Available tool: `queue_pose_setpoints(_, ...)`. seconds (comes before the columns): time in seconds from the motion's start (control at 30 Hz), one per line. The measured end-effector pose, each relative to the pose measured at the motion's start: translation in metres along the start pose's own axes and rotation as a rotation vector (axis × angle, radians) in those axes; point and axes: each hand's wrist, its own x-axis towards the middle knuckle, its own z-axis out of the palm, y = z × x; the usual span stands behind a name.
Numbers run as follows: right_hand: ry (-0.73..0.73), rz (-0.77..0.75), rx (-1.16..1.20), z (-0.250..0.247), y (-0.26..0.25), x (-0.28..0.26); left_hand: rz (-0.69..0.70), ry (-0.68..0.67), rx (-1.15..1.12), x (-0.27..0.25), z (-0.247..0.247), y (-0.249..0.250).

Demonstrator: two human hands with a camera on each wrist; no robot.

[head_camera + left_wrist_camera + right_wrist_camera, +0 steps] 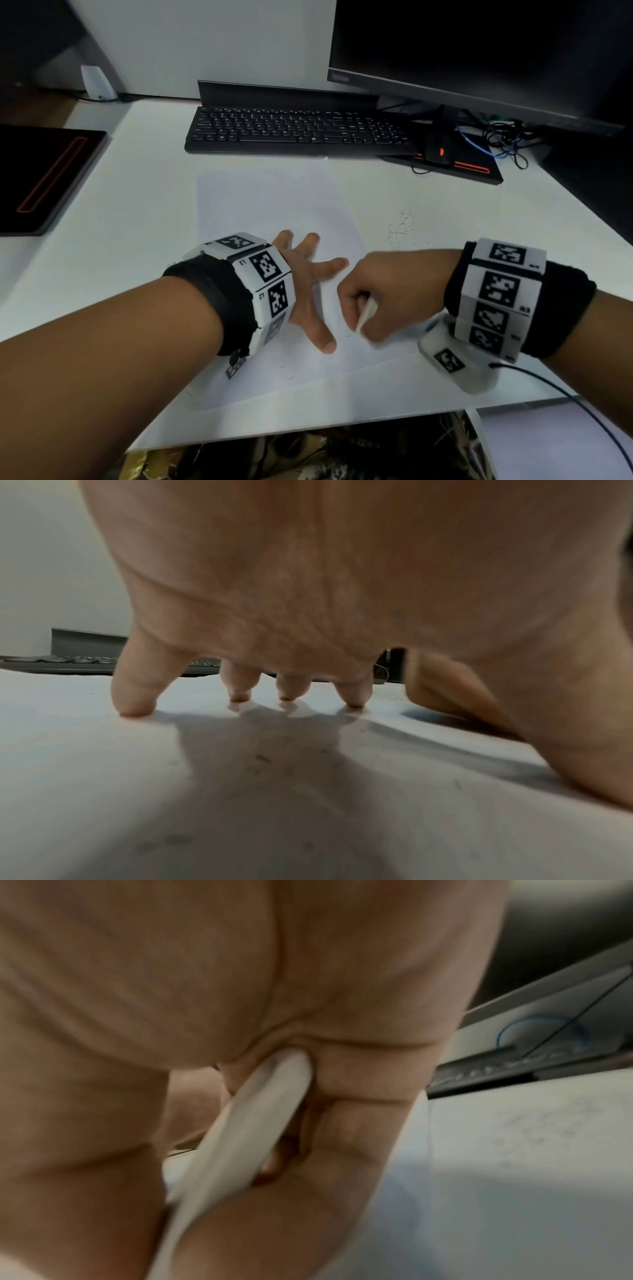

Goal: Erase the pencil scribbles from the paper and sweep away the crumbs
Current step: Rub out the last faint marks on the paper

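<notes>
The bench (102, 274) edge runs nearest, with patterned cloth (308, 459) below it; the paper (267, 205) lies just inside that edge, its near corner close to the lip; the left hand (308, 291) presses it flat with fingers (133, 696) spread wide; the right hand (376, 294), just beside, is curled round a white eraser (366, 313) whose tip meets the sheet; crumbs (404, 226) lie right of the paper on bare bench; beyond, open white surface, then a keyboard (294, 132), a monitor (479, 51), cables (503, 140) and a dark pad (44, 178) at left.
</notes>
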Motion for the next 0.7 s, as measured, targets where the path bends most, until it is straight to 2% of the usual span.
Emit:
queue_pose_setpoints(0.07, -0.033, 0.001, -0.011, 0.000, -0.002, 0.000, 0.002, -0.001, -0.001, 0.001, 0.001, 0.000)
queue_pose_setpoints(0.2, 0.086, 0.044, 0.003, -0.010, 0.002, 0.004, 0.002, 0.008, -0.009, 0.000, 0.002, 0.001)
queue_pose_setpoints(0.33, 0.010, -0.072, 0.008, 0.007, -0.016, 0.007, 0.013, 0.000, 0.003, -0.001, -0.001, 0.001)
queue_pose_setpoints(0.47, 0.077, 0.026, 0.011, -0.009, -0.007, 0.008, 0.016, 0.029, -0.023, -0.002, 0.001, 0.001)
queue_pose_setpoints(0.6, -0.006, -0.087, 0.002, 0.007, -0.021, 0.008, 0.026, 0.017, -0.006, 0.003, 0.003, -0.001)
queue_pose_setpoints(0.7, 0.033, -0.031, 0.022, -0.001, -0.016, 0.008, 0.021, 0.016, -0.011, 0.000, 0.002, 0.000)
